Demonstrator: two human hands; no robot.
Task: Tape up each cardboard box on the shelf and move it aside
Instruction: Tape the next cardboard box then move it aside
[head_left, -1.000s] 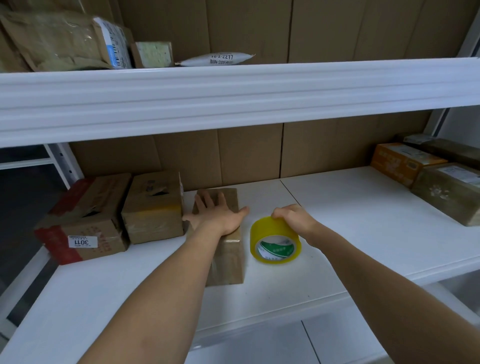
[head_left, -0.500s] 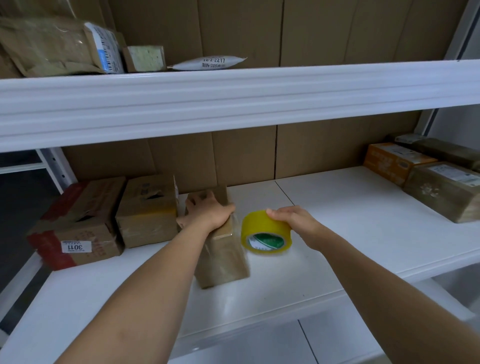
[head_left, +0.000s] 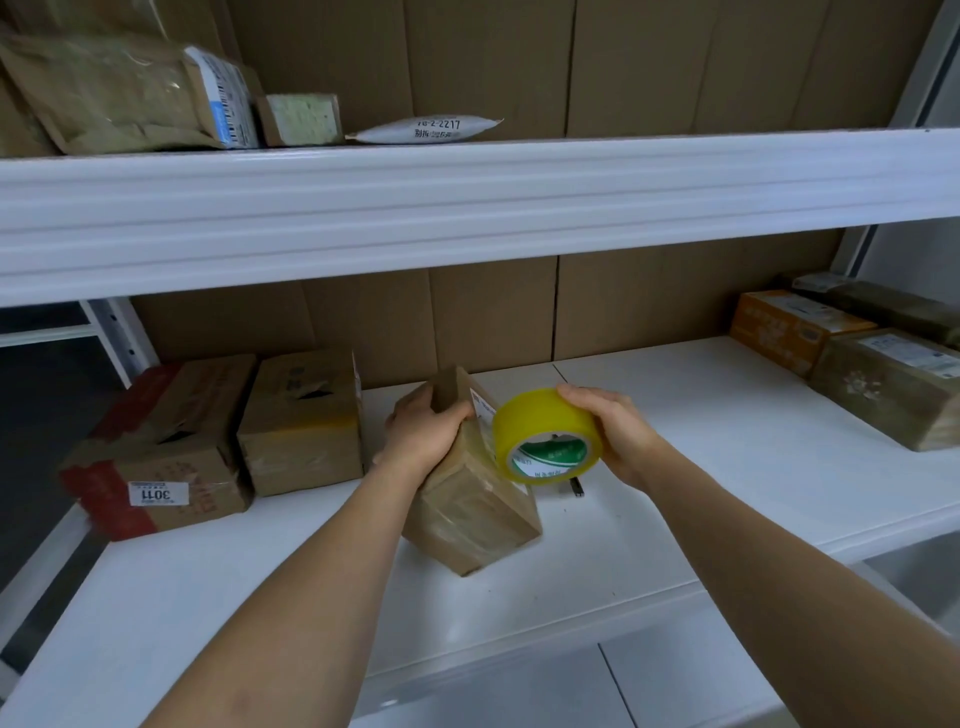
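A small brown cardboard box (head_left: 475, 514), wrapped in clear tape, stands tilted on the white shelf (head_left: 675, 519) at the middle. My left hand (head_left: 423, 431) grips its upper far end and holds it up on its lower edge. My right hand (head_left: 613, 434) holds a yellow tape roll (head_left: 545, 436) lifted off the shelf, right beside the box's white label. Two more cardboard boxes (head_left: 306, 421) (head_left: 161, 452) sit side by side at the left of the shelf.
An orange box (head_left: 789, 330) and dark wrapped parcels (head_left: 893, 384) lie at the shelf's right end. A small dark object (head_left: 576, 487) lies on the shelf under the roll. The upper shelf (head_left: 467, 208) overhangs, carrying padded mailers (head_left: 119, 93) and a white packet (head_left: 431, 130).
My left hand went from lying flat on the box to gripping it and tipping it up onto its edge. My right hand lifted the tape roll off the shelf beside the box.
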